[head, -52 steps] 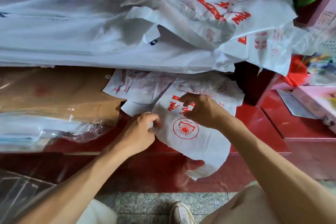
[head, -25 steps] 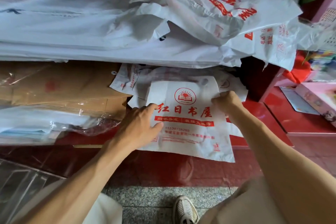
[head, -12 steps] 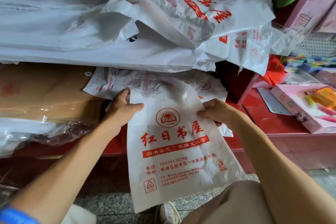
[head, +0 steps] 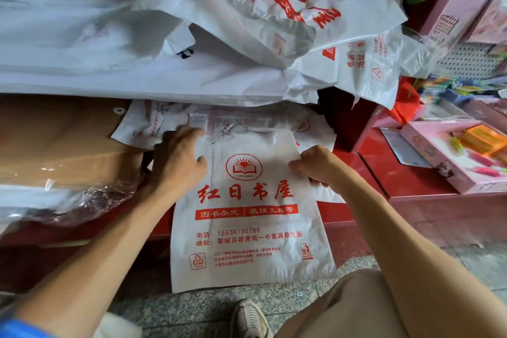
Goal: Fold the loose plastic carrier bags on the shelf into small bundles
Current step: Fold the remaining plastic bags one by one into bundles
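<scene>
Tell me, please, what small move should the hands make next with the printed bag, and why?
Probably fold one long side inward. The white bag lies flat and unfolded, its lower half hanging over the red shelf edge, with the left hand and right hand gripping its upper corners.

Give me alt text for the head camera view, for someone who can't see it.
Two bare hands, left hand and right hand, grip the top edges of a white carrier bag with red print, hanging over the edge of a red shelf. Loose white bags are heaped above; cardboard lies left.

White carrier bag (head: 247,200) printed red; red shelf (head: 411,186); pink box (head: 439,156).
</scene>
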`<state>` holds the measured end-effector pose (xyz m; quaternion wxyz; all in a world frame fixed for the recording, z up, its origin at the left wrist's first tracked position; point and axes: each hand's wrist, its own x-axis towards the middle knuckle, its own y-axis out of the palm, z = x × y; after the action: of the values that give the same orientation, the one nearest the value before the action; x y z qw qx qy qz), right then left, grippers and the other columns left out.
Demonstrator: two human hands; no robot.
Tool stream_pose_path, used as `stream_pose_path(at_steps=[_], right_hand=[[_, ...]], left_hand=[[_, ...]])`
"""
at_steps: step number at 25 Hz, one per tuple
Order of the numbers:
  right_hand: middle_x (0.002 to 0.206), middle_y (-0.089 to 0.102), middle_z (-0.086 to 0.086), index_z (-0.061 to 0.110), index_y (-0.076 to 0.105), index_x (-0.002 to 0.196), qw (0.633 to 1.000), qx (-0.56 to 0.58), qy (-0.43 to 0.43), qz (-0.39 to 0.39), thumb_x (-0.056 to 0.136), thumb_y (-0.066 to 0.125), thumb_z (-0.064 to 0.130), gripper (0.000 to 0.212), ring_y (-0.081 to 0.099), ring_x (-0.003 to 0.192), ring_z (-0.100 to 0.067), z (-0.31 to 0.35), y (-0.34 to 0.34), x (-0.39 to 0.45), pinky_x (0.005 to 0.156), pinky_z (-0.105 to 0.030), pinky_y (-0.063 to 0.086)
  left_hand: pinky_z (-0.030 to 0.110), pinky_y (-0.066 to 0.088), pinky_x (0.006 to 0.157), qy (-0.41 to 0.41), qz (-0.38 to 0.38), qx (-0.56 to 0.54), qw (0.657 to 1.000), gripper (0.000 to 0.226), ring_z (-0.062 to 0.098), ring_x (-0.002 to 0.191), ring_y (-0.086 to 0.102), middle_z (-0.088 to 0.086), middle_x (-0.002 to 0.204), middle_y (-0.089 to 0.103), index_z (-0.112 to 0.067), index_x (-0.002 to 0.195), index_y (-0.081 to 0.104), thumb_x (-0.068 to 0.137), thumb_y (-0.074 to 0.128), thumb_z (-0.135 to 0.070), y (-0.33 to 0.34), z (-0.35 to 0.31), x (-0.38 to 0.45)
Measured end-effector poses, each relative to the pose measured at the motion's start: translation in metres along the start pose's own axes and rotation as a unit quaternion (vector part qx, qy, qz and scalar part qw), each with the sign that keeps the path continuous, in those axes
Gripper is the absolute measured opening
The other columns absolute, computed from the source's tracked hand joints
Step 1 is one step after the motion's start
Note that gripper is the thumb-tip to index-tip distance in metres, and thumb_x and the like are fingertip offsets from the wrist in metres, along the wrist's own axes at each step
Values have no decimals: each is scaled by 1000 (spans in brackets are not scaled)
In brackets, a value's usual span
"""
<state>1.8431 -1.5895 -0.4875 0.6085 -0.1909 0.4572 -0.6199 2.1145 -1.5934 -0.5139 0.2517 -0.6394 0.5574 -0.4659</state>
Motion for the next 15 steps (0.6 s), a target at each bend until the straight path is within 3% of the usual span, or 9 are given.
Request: stream_pose_path(at_steps=[2,3,6,8,10,12,15], right_hand=[[79,67,-8,11,67,82,993,-54,-17,-101,86,64,28,17,65,68,-21,2,4,7,57,-23,44],[86,69,-7,13,68,86,987,-42,-43,-149,84,65,28,15,66,79,-25,4,5,10,64,-27,45],[85,71,0,17,65,95,970,98,-176,-136,81,71,20,15,66,83,-21,21,12,12,70,-31,48],[84,71,2,14,63,102,958,105,-213,-162,81,70,14,22,65,81,-17,32,19,16,67,-29,45],[86,71,-1,15,61,102,945,76,-197,-248,80,67,11,22,64,83,-21,38,24,23,65,-29,43],[91,68,-7,14,58,102,944,34,-125,-304,78,61,6,26,61,83,-28,39,27,24,64,-32,43],[97,66,-9,14,62,100,958,9,-69,-279,79,61,7,22,63,88,-32,36,29,29,66,-32,44]], left_hand=[[37,49,89,55,91,28,994,24,20,105,60,-2,115,64,-21,110,68,87,65,-23,-2,-11,-15],[35,49,89,68,134,30,988,23,17,104,60,-5,113,63,-23,110,68,88,64,-30,-1,-15,-23],[35,45,98,88,173,52,980,40,15,116,51,-8,124,56,-23,126,61,90,62,-42,0,-14,-34],[34,43,99,88,171,43,980,42,15,119,48,-8,126,54,-23,129,58,91,59,-42,-2,-11,-36],[33,42,100,94,170,43,980,41,15,119,47,-9,125,53,-23,130,57,93,56,-40,-3,-8,-39],[33,41,101,104,171,41,979,40,15,119,46,-9,126,52,-23,131,56,95,54,-40,-2,-7,-41],[33,41,102,110,166,37,979,40,14,121,45,-10,130,50,-23,133,54,95,52,-38,-1,-5,-41]])
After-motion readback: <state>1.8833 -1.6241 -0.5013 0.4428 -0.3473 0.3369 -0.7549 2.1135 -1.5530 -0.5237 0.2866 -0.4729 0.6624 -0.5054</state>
